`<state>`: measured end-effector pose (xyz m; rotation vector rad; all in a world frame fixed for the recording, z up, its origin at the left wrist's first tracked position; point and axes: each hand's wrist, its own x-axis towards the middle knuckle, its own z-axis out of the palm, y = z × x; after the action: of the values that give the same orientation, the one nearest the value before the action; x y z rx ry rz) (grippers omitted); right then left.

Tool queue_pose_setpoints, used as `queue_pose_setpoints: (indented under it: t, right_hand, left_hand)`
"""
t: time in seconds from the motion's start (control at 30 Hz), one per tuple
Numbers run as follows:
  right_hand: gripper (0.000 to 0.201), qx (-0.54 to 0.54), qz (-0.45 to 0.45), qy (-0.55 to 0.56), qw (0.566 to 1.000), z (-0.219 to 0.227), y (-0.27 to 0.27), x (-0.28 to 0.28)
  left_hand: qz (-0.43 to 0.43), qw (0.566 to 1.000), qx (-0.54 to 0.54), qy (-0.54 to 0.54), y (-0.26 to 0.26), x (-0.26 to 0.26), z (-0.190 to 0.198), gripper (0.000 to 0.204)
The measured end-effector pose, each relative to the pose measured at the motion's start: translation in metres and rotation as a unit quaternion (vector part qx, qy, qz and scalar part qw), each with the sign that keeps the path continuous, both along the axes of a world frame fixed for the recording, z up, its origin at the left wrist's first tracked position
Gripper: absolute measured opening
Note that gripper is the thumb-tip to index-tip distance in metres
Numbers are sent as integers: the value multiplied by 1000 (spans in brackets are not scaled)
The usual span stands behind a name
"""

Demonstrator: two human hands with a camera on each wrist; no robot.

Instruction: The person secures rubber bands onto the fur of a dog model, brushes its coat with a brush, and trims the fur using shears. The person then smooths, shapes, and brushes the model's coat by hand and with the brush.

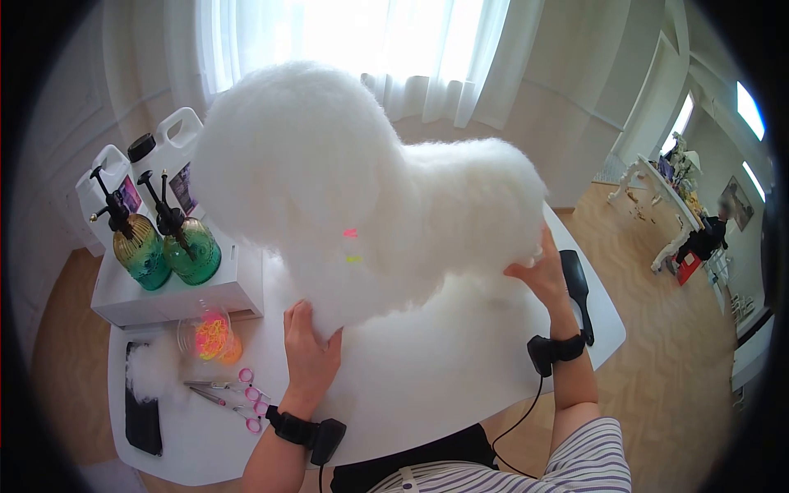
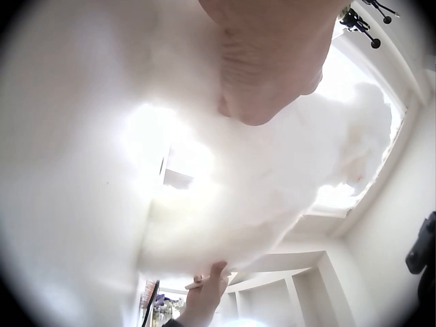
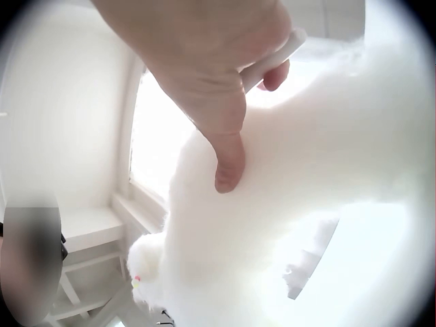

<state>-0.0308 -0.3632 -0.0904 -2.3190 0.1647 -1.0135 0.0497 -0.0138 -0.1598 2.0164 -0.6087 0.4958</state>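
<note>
A large white fluffy model dog stands on the white table, its big round head to the left. Small pink and yellow-green markers sit in its fur. My left hand grips the lower front of the dog, thumb on one side and fingers on the other. At the rump, my right hand holds the fur, its thumb laid against the dog in the right wrist view. A white rod-like piece shows between palm and fingers there. Fur hides most of the right fingertips in the head view.
A black brush lies by the table's right edge. To the left are pink-handled scissors, a clear cup of bright bands and a black case with white fluff. Green spray bottles and white jugs stand behind.
</note>
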Motion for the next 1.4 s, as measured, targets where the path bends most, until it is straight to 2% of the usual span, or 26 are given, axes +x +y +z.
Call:
queue_pose_setpoints:
  t: [0.03, 0.07, 0.13, 0.17, 0.23, 0.37, 0.43, 0.47, 0.53, 0.63, 0.73, 0.83, 0.93, 1.03, 1.07, 1.1, 1.13, 1.2, 1.27, 1.33, 1.4]
  right_hand:
    - [79, 48, 33, 44, 997, -4, 0, 1]
    - [79, 49, 32, 44, 997, -3, 7, 4]
    - [60, 76, -26, 112, 990, -3, 24, 7]
    - [60, 78, -28, 111, 990, -5, 24, 8]
    - [47, 78, -32, 61, 995, -12, 22, 12]
    - [49, 61, -28, 60, 996, -16, 20, 7]
    - [50, 8, -18, 2, 1000, -13, 23, 2]
    - [50, 8, -17, 5, 1000, -15, 22, -1]
    - [52, -27, -20, 84, 996, -21, 13, -7]
    - [51, 12, -14, 103, 995, -33, 0, -6]
    - [51, 20, -53, 130, 990, -43, -7, -1]
    - [51, 20, -52, 125, 991, -41, -6, -2]
    - [52, -8, -45, 115, 992, -33, -4, -10]
    - [53, -35, -14, 82, 996, -30, -5, -18]
    - [53, -35, -16, 84, 996, -33, -9, -20]
    - [52, -17, -30, 132, 991, -39, -14, -20]
    - [51, 2, -42, 180, 983, -45, -18, -20]
    - [50, 4, -47, 172, 984, -51, -22, -15]
    - [49, 7, -52, 164, 985, -52, -24, -13]
    - [56, 16, -60, 202, 977, -50, -25, -12]
    - [52, -5, -63, 185, 981, -52, -25, -14]
  left_hand:
    - [-2, 1000, 1, -1, 0, 0, 0, 54]
    - [0, 1000, 5, -2, 1, 1, -1, 54]
    - [-1, 1000, 12, -3, 2, 1, -3, 55]
    - [2, 1000, 8, -3, 2, 1, -3, 55]
    - [4, 1000, 5, -4, 3, 2, -2, 55]
    - [6, 1000, 3, -3, 5, 3, -2, 54]
    - [8, 1000, 3, -5, 5, 3, -2, 54]
    - [7, 1000, 1, -6, 5, 3, -3, 54]
    - [5, 1000, -1, -6, 4, 4, -3, 55]
    - [5, 1000, -6, 0, 3, 3, -3, 55]
    - [10, 1000, -13, 13, 3, 3, -2, 56]
    - [15, 999, -16, 27, 4, 4, -3, 55]
    - [19, 1000, 7, 5, 5, 5, -1, 57]
    - [65, 997, 44, 18, 1, 1, 3, 61]
    - [70, 995, 55, 44, 1, 2, 0, 63]
    - [75, 993, 67, 70, 1, 3, -3, 64]
    - [74, 993, 67, 70, 2, 5, -6, 64]
    - [52, 990, 64, 110, 5, 7, -12, 64]
    - [46, 990, 70, 114, 8, 10, -15, 65]
    - [44, 989, 73, 118, 9, 10, -15, 65]
    - [30, 989, 61, 134, 8, 10, -10, 64]
